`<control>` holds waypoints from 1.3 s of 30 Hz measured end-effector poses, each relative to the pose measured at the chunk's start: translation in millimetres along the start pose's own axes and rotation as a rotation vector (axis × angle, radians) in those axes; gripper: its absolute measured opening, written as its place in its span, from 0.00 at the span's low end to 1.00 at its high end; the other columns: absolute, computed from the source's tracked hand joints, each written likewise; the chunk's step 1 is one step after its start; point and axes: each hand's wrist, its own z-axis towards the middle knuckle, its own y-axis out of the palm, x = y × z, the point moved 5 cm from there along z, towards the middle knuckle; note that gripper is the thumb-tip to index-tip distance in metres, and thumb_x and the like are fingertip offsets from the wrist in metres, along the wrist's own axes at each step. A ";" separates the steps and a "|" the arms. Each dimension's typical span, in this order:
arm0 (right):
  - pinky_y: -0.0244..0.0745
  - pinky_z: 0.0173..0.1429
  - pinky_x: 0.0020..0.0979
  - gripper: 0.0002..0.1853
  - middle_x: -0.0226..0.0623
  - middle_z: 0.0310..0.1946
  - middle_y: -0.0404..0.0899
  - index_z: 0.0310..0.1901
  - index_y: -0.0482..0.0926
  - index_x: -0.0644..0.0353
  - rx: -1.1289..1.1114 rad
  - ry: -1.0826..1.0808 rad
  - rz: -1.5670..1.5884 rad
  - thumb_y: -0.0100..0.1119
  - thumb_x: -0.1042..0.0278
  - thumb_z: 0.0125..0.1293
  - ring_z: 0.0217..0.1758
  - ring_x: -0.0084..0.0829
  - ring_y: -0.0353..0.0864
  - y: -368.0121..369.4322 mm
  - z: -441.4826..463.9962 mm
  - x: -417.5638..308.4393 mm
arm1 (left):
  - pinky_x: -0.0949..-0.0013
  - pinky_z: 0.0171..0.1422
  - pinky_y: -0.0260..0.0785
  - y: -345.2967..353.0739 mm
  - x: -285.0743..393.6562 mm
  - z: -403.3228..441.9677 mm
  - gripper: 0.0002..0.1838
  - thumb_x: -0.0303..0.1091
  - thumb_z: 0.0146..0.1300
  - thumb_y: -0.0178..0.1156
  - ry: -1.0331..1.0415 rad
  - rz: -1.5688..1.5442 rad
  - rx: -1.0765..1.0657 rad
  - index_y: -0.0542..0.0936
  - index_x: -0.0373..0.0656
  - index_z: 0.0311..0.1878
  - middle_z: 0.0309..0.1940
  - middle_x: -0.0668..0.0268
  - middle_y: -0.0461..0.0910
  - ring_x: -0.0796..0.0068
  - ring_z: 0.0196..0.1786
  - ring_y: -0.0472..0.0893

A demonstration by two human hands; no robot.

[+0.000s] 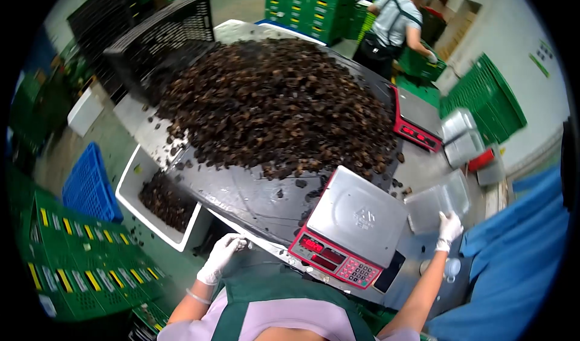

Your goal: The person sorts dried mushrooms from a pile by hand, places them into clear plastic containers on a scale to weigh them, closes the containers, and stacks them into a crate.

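Observation:
My right hand [449, 227], in a white glove, grips the near edge of a clear plastic container [432, 211] to the right of the scale. A second clear lid or tray part seems joined to or stacked with it; I cannot tell which. Near the table's front edge, my gloved left hand [225, 256] hangs with loosely bent fingers and nothing visible in them. Between both hands stands a red digital scale [362, 217] with a bare metal plate and lit red digits. Beyond it a large heap of small dark brown pieces [278, 105] covers the dark tabletop [235, 187].
A white bin [130, 187] holding more brown pieces stands left, below the table edge. Another red scale [417, 117] and stacked clear containers [464, 147] are at right. A dark phone-like slab [389, 273] lies beside the near scale. A co-worker [396, 24] handles a green crate [420, 63].

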 end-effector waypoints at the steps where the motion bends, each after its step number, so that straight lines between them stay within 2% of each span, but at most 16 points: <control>1: 0.69 0.53 0.41 0.13 0.37 0.30 0.82 0.32 0.82 0.55 -0.068 0.024 0.127 0.65 0.54 0.58 0.35 0.31 0.79 6.8 9.0 9.6 | 0.74 0.55 0.69 -3.9 -11.0 5.1 0.14 0.31 0.71 0.49 0.020 0.030 -0.038 0.74 0.35 0.55 0.43 0.63 0.80 0.80 0.45 0.77; 4: 0.70 0.39 0.24 0.11 0.28 0.29 0.80 0.34 0.80 0.62 -0.043 0.082 0.743 0.60 0.61 0.65 0.31 0.20 0.72 13.7 46.5 69.5 | 0.73 0.53 0.70 -9.8 -19.9 18.1 0.15 0.34 0.70 0.51 0.061 0.077 -0.076 0.74 0.36 0.55 0.44 0.64 0.80 0.79 0.46 0.77; 6: 0.71 0.42 0.24 0.10 0.26 0.32 0.77 0.37 0.79 0.66 -0.029 0.045 1.173 0.55 0.66 0.68 0.34 0.20 0.73 -39.5 31.5 51.4 | 0.73 0.51 0.72 -3.7 -0.9 30.3 0.15 0.35 0.70 0.52 0.097 0.450 -0.158 0.76 0.38 0.54 0.43 0.66 0.81 0.77 0.46 0.78; 8: 0.71 0.44 0.25 0.09 0.27 0.34 0.77 0.39 0.78 0.66 -0.037 -0.036 1.104 0.55 0.68 0.68 0.36 0.22 0.73 -105.4 -24.7 -28.3 | 0.73 0.49 0.72 1.4 31.7 36.8 0.16 0.38 0.68 0.55 0.137 0.512 -0.194 0.77 0.40 0.54 0.40 0.66 0.81 0.78 0.42 0.79; 10: 0.70 0.49 0.27 0.07 0.32 0.36 0.77 0.40 0.79 0.65 -0.064 -0.294 0.839 0.57 0.71 0.64 0.42 0.26 0.74 -129.1 -76.7 -94.8 | 0.68 0.53 0.71 -3.8 29.7 56.5 0.18 0.39 0.68 0.54 0.037 0.361 -0.233 0.76 0.39 0.55 0.44 0.59 0.81 0.69 0.47 0.80; 13: 0.68 0.57 0.37 0.07 0.38 0.35 0.80 0.33 0.80 0.62 -0.182 -0.416 0.688 0.65 0.72 0.53 0.43 0.37 0.78 -76.1 -146.9 -133.4 | 0.64 0.54 0.71 -20.8 65.4 70.4 0.19 0.40 0.66 0.56 0.218 0.586 -0.156 0.75 0.40 0.56 0.48 0.55 0.78 0.62 0.49 0.79; 15: 0.55 0.66 0.51 0.07 0.33 0.40 0.82 0.29 0.80 0.57 -0.421 -0.413 0.483 0.68 0.67 0.49 0.51 0.34 0.77 -38.7 -185.2 -136.4 | 0.62 0.59 0.68 -44.3 71.6 81.5 0.22 0.40 0.63 0.58 0.427 0.713 -0.072 0.73 0.41 0.58 0.51 0.55 0.76 0.57 0.55 0.75; 16: 0.57 0.68 0.47 0.14 0.37 0.49 0.80 0.37 0.81 0.57 -0.450 -0.386 0.348 0.70 0.69 0.46 0.59 0.36 0.73 -42.5 -202.2 -142.6 | 0.61 0.61 0.67 -56.8 79.4 85.1 0.24 0.39 0.62 0.59 0.525 0.778 -0.024 0.72 0.41 0.59 0.53 0.55 0.75 0.56 0.57 0.74; 20: 0.59 0.70 0.37 0.37 0.47 0.59 0.71 0.59 0.71 0.63 -0.273 -0.341 0.608 0.69 0.79 0.41 0.65 0.43 0.68 -94.6 -200.8 -175.5 | 0.61 0.66 0.63 -112.9 98.3 126.9 0.30 0.37 0.58 0.63 0.575 0.747 0.159 0.68 0.40 0.64 0.60 0.53 0.70 0.56 0.60 0.72; 22: 0.59 0.70 0.34 0.35 0.42 0.59 0.72 0.60 0.70 0.65 -0.306 -0.222 0.800 0.63 0.81 0.45 0.64 0.37 0.68 -109.2 -187.2 -218.6 | 0.62 0.70 0.59 -129.5 121.8 149.4 0.33 0.33 0.56 0.65 0.537 0.587 0.217 0.67 0.39 0.65 0.62 0.53 0.68 0.56 0.65 0.68; 25: 0.60 0.68 0.34 0.30 0.41 0.58 0.72 0.59 0.72 0.65 -0.439 -0.242 0.936 0.65 0.75 0.51 0.63 0.35 0.69 -91.1 -183.9 -315.0 | 0.63 0.72 0.56 -137.5 139.9 195.9 0.35 0.34 0.56 0.65 0.709 0.679 0.311 0.64 0.39 0.67 0.65 0.53 0.66 0.57 0.67 0.65; 27: 0.60 0.69 0.35 0.35 0.42 0.60 0.70 0.62 0.70 0.62 -0.573 -0.284 1.125 0.71 0.67 0.50 0.65 0.37 0.68 -65.5 -193.9 -388.1 | 0.63 0.73 0.55 -129.3 154.8 218.3 0.37 0.34 0.55 0.65 0.781 0.689 0.318 0.63 0.40 0.68 0.66 0.54 0.65 0.57 0.69 0.64; 29: 0.58 0.71 0.36 0.42 0.46 0.63 0.67 0.65 0.66 0.63 -0.506 -0.622 0.946 0.73 0.57 0.49 0.67 0.41 0.65 -39.7 -190.0 -458.3 | 0.62 0.73 0.55 -119.6 157.9 243.7 0.37 0.33 0.55 0.66 0.877 0.753 0.282 0.63 0.40 0.68 0.66 0.54 0.64 0.56 0.69 0.64; 32: 0.57 0.72 0.41 0.52 0.50 0.67 0.62 0.68 0.60 0.61 -0.343 -0.902 0.799 0.74 0.46 0.44 0.71 0.46 0.60 -15.8 -192.8 -551.7 | 0.62 0.71 0.58 -106.1 172.2 267.7 0.41 0.32 0.53 0.67 1.045 0.892 0.249 0.60 0.42 0.70 0.69 0.54 0.60 0.55 0.70 0.62; 38: 0.60 0.66 0.58 0.60 0.50 0.73 0.45 0.73 0.50 0.34 -0.456 -0.986 0.426 0.74 0.39 0.37 0.72 0.58 0.51 14.4 -192.4 -655.6 | 0.57 0.61 0.68 -118.3 167.9 312.1 0.51 0.43 0.47 0.71 0.805 1.110 0.248 0.54 0.44 0.72 0.71 0.52 0.55 0.49 0.72 0.57; 39: 0.61 0.67 0.54 0.59 0.50 0.73 0.47 0.72 0.52 0.35 -0.469 -0.985 0.433 0.75 0.41 0.36 0.71 0.58 0.53 22.2 -192.4 -662.0 | 0.56 0.60 0.69 -118.0 160.3 318.3 0.50 0.45 0.46 0.71 0.782 1.188 0.245 0.57 0.43 0.72 0.71 0.50 0.56 0.50 0.72 0.58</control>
